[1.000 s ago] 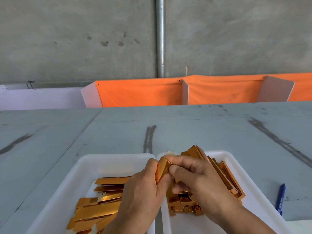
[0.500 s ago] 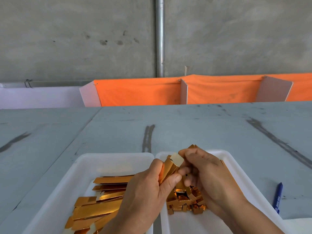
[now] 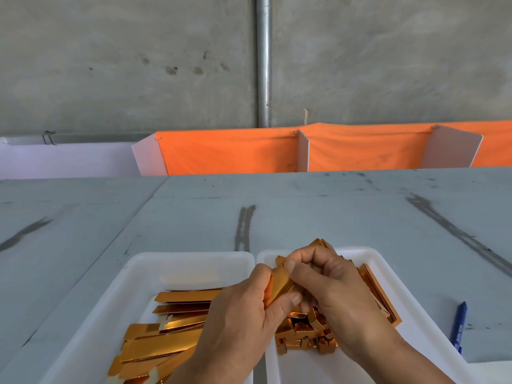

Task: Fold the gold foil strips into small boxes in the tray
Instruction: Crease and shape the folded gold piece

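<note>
Plenty was kept from sight. The gold foil strip point(image 3: 278, 284) in the grip was half buried. Its lower end was swallowed by the left hand point(image 3: 238, 314) and its upper end was capped by the curled fingers of the right hand point(image 3: 332, 286). How far it was folded could not be told. It was pinched from both sides, with the thumb and fingers of each hand pressed onto it, and it was held tilted above the seam where the two white trays met.

Both trays were cut off by the bottom edge of the view. Just under the grip, in the right tray point(image 3: 368, 253), a heap of small folded boxes point(image 3: 302, 333) was partly covered by the right hand. They were too jumbled for a count. Further right of the grip, a stack of gold pieces point(image 3: 376, 295) was stood on edge along that tray's side, partly hidden behind the right hand. Left of the grip and below it, flat strips point(image 3: 166, 342) were piled in the left tray point(image 3: 194, 257), overlapped past exact counting.

Counted plainly: two hands, two trays, one strip in hand. One blue pen point(image 3: 460, 325) was laid on the grey table point(image 3: 304, 212), well to the right of the grip.
</note>
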